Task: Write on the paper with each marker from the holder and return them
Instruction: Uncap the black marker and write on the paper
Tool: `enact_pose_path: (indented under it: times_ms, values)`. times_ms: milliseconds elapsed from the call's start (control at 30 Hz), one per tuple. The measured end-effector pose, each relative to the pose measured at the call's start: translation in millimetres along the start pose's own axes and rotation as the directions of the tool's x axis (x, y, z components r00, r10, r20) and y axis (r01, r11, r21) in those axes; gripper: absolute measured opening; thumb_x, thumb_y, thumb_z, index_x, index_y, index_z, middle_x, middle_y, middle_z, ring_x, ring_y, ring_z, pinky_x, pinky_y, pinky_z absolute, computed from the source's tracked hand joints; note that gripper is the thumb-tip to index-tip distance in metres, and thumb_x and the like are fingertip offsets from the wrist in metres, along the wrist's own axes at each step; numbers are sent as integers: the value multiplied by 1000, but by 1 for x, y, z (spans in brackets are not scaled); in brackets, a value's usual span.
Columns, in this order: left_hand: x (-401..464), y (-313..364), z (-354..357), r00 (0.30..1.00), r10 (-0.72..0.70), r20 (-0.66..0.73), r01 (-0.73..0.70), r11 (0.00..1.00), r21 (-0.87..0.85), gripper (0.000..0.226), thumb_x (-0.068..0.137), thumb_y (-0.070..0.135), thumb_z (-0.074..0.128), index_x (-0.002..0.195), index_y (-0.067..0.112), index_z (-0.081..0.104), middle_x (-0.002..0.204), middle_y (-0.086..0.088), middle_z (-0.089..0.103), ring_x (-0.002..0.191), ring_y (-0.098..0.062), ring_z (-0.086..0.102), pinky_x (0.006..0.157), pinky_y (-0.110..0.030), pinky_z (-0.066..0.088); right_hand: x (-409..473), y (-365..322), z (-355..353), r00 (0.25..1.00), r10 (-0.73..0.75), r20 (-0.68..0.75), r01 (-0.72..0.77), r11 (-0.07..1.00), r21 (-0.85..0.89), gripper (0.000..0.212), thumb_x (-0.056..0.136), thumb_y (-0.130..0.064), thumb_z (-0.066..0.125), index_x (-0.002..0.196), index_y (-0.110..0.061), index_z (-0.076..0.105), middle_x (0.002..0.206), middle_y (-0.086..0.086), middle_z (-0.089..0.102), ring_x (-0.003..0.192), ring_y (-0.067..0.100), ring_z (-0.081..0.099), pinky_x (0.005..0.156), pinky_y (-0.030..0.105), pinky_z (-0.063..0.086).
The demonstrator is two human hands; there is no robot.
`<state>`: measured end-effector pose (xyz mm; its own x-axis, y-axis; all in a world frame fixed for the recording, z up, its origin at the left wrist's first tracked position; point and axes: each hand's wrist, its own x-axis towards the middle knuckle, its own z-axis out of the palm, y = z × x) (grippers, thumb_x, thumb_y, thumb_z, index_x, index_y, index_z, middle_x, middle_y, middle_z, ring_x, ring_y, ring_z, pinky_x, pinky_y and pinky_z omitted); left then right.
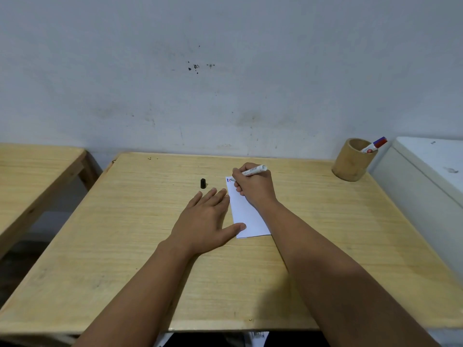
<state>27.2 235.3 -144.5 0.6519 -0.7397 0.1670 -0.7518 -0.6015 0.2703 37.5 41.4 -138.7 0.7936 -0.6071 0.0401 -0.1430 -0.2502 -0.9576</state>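
Your right hand (pixel 254 187) grips an uncapped marker (pixel 253 170), its tip at the far left corner of the paper (pixel 246 216), beside a blue and a red mark. Your left hand (pixel 208 219) lies flat and released, the thumb pinning the paper's near edge. The black cap (pixel 203 183) stands on the worktop (pixel 125 234). In the holder (pixel 353 159) two markers show. So two colours seem done; this one remains, then capping and returning.

Wooden table (pixel 125 246): paper (pixel 246 214), cap (pixel 203 183), holder (pixel 353 160).
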Motion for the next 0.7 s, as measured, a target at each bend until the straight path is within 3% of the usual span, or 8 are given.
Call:
enact_pose_path:
  times_ms: [167,267,400,500,567,600,700]
  values:
    - [0,1,-1,1000,-2,4,2,1000,-5,94,89,81,35,161,22,25,170,6,19,158,-12,9,129,-38,4,-1,-1,0,1000,-5,0,5,1000,-29,22,87,-35,71,76,-16,73,69,9,78,57,13,72,69,41,66]
    - [0,1,0,1000,2,-17,-2,1000,-14,93,89,81,35,161,22,26,170,6,20,158,-12,10,129,-38,5,-1,-1,0,1000,4,4,-4,999,-38,22,83,-37,68,67,-21,68,64,5,76,63,24,77,74,50,67]
    - [0,1,0,1000,5,-23,-5,1000,-27,91,87,82,38,158,25,34,167,7,28,157,-15,20,127,-41,15,-3,-3,-2,999,33,-3,-32,994,105,25,91,-34,73,74,-15,69,70,13,77,59,18,73,66,41,63]
    - [4,1,-4,977,-84,-196,54,986,-155,79,82,79,56,144,29,51,147,5,48,133,-19,50,103,-41,47,-4,-5,-5,999,35,15,-37,982,184,34,93,-33,77,83,-3,67,67,10,74,57,18,66,60,34,56]
    - [14,-8,-10,898,-198,-394,124,971,-206,66,85,63,68,139,29,57,134,3,53,114,-20,58,81,-38,54,-4,-8,-5,998,39,41,-47,972,230,40,93,-35,81,88,1,65,67,9,71,58,19,62,56,31,53]
    - [20,-15,-12,870,-244,-428,168,963,-209,58,88,53,70,138,27,59,130,1,55,109,-23,58,76,-37,53,-4,-9,-6,997,43,59,-56,967,249,42,92,-36,83,90,2,65,68,10,70,59,21,60,55,30,52]
    - [38,-33,-15,886,-345,-311,295,935,-196,42,94,36,66,134,24,64,128,1,58,113,-24,58,76,-37,53,-4,-16,-8,992,56,110,-87,949,304,43,89,-40,87,95,-2,66,71,11,67,62,24,56,49,26,46]
